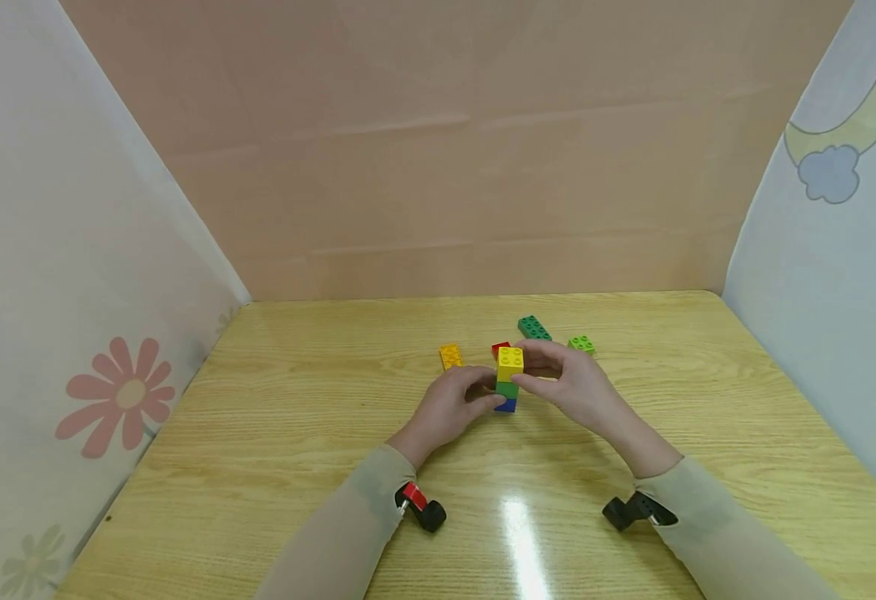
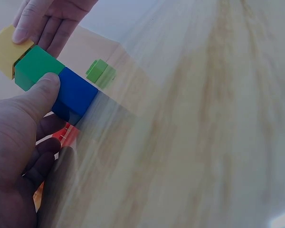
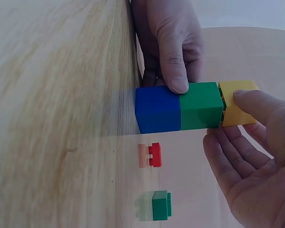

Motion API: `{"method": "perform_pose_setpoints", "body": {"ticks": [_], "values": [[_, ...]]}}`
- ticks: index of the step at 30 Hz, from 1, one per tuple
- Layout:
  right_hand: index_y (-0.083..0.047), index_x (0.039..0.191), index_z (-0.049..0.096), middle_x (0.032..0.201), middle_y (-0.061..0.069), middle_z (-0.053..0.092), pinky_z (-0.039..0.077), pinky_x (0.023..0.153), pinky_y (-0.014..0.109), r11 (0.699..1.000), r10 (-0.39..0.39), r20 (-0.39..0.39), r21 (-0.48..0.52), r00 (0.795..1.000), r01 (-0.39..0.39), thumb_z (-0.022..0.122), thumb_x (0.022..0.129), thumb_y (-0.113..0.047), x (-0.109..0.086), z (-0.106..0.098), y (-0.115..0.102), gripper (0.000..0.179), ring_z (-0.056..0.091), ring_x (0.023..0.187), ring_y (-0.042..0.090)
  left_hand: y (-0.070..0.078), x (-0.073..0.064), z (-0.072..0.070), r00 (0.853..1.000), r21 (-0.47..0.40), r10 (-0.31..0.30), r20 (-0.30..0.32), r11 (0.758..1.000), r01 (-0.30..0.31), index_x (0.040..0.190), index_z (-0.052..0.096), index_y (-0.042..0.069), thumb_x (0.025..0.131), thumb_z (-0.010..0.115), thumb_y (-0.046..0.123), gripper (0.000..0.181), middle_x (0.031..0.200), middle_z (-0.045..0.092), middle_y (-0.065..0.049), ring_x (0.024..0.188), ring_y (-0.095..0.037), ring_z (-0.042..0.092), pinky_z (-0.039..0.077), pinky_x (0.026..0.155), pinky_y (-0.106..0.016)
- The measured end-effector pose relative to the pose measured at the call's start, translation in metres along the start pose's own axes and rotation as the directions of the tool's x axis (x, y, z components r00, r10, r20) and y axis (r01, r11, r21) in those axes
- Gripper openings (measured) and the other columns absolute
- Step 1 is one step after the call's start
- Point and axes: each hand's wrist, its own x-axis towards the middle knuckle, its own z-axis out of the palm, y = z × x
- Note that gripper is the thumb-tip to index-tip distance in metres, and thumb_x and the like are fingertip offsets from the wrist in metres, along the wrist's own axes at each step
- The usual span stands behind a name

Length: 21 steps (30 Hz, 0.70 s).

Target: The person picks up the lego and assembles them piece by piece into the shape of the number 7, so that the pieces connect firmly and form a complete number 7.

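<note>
A small tower stands upright on the wooden table: a blue block (image 3: 157, 110) at the bottom, a green block (image 3: 200, 105) above it, and a yellow block (image 1: 510, 364) on top. Thumb and fingers of my left hand (image 1: 445, 408) hold the tower's lower part, the thumb lying near the seam of blue and green. My right hand (image 1: 576, 387) pinches the yellow block between thumb and fingers. In the right wrist view a thin gap with studs shows between yellow and green, and the yellow block sits slightly tilted.
Behind the hands lie an orange brick (image 1: 451, 357), a red brick (image 1: 501, 347), a long dark green brick (image 1: 534, 327) and a lime green brick (image 1: 582, 343). A tan panel (image 1: 475, 167) rises at the table's back, with patterned white cloth on both sides.
</note>
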Motion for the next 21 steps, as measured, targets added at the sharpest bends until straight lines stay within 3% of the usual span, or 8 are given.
{"method": "perform_pose_setpoints", "body": {"ticks": [21], "values": [[-0.007,0.153,0.064,0.131,0.011,0.076,0.063,0.097,0.046,0.999,-0.024,0.003,-0.036,1.0,0.025,0.08,0.105,-0.026,0.0006,0.0004,0.0048,0.054,0.074,0.12,0.03,0.0003,0.0013,-0.0018,1.0,-0.02,0.013,0.008,1.0,-0.013,0.141,0.075,0.017,0.107,0.076,0.033,0.038,0.126,0.076,0.008,0.112,-0.01,0.068,0.054,0.106,-0.034]]}}
